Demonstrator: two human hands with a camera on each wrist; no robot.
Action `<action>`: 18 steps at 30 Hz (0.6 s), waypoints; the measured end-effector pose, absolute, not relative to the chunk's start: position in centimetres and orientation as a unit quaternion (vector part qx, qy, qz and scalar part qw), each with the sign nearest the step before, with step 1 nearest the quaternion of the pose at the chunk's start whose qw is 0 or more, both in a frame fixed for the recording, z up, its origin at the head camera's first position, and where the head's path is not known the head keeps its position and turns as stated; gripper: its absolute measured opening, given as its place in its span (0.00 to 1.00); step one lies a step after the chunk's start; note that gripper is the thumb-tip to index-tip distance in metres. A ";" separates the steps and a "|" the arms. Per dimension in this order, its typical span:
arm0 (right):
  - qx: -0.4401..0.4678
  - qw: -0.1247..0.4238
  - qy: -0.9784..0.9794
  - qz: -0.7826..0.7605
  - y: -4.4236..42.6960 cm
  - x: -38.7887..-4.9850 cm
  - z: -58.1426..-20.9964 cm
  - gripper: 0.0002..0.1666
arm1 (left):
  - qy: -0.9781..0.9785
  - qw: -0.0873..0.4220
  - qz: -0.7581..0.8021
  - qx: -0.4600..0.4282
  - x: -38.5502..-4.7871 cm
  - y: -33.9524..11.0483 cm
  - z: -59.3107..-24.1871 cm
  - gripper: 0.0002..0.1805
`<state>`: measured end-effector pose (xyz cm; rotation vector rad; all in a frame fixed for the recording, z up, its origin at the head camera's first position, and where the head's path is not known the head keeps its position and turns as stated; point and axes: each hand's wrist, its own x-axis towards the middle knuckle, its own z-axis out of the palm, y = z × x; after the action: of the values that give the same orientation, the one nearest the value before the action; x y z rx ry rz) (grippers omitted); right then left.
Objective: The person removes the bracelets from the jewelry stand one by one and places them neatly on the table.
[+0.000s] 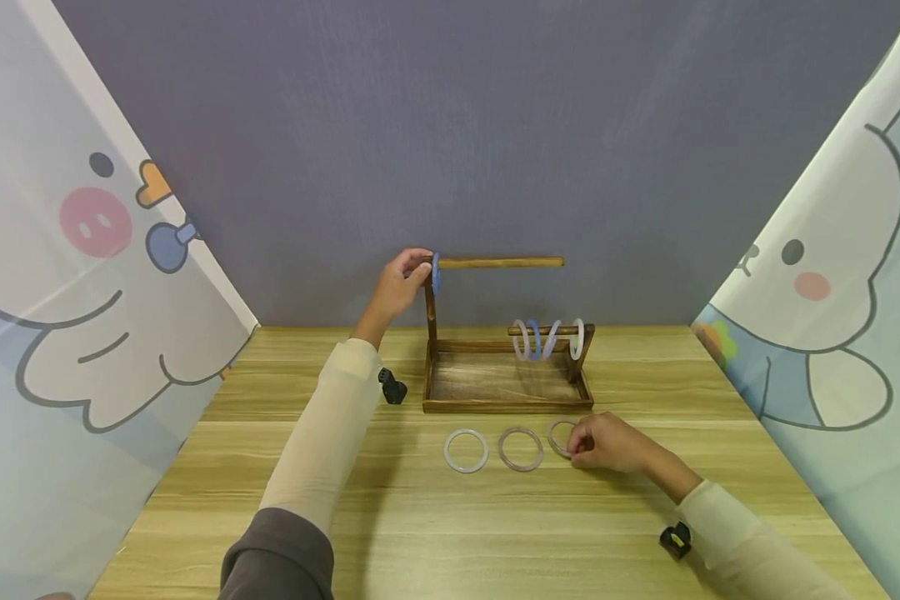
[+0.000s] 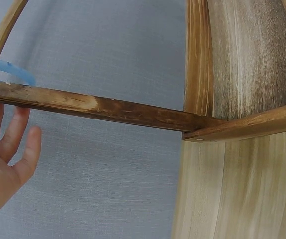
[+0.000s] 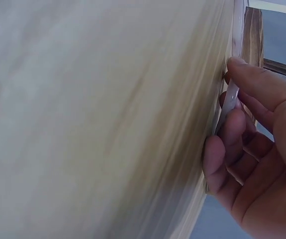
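Note:
In the head view my left hand (image 1: 399,290) grips the top of the tall left post of the wooden stand (image 1: 431,312). A blue bangle (image 1: 436,275) hangs beside it at the left end of the upper bar. The left wrist view shows fingers of my left hand (image 2: 11,149) against the post (image 2: 108,109), by the blue bangle (image 2: 8,67). My right hand (image 1: 617,443) pinches a pale bangle (image 1: 552,437) at the table, right of two others. Up close, my right hand (image 3: 262,144) has thumb and fingers on the bangle's rim (image 3: 231,102), which looks slightly tilted.
Several bangles (image 1: 535,340) hang on the stand's short lower bar, above its tray (image 1: 506,407). A white bangle (image 1: 466,470) and a brownish-pink bangle (image 1: 521,468) lie flat in front. Small black devices are by my left wrist (image 1: 393,390) and right sleeve (image 1: 675,541). A grey wall stands behind.

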<state>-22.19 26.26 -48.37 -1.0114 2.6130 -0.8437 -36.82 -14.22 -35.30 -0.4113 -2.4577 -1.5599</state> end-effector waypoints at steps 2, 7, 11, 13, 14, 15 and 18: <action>-0.341 0.111 0.888 -0.287 26.3 -22.2 -48.4 0.06 | -0.831 0.100 -0.529 -0.139 -36.8 -14.2 -35.3 0.17; -0.331 0.122 0.890 -0.287 26.3 -22.3 -48.4 0.07 | -0.831 0.098 -0.529 -0.138 -36.8 -14.2 -35.3 0.17; -0.328 0.130 0.888 -0.295 26.3 -22.3 -48.3 0.07 | -0.832 0.096 -0.530 -0.138 -36.9 -14.2 -35.4 0.17; -0.330 0.130 0.886 -0.299 26.2 -22.2 -48.2 0.07 | -0.831 0.095 -0.531 -0.139 -36.9 -14.2 -35.4 0.17; -0.331 0.130 0.885 -0.302 26.2 -22.2 -48.2 0.06 | -0.830 0.095 -0.532 -0.140 -36.9 -14.2 -35.4 0.18; -0.332 0.128 0.884 -0.305 26.2 -22.2 -48.2 0.06 | -0.829 0.095 -0.533 -0.141 -37.0 -14.2 -35.4 0.18; -0.338 0.120 0.880 -0.312 26.1 -22.2 -48.2 0.05 | -0.828 0.097 -0.533 -0.143 -37.0 -14.2 -35.4 0.18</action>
<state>-22.22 26.08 -48.20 -0.9863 2.5700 -0.9128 -37.04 -14.22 -35.45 -0.4246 -2.4519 -1.5790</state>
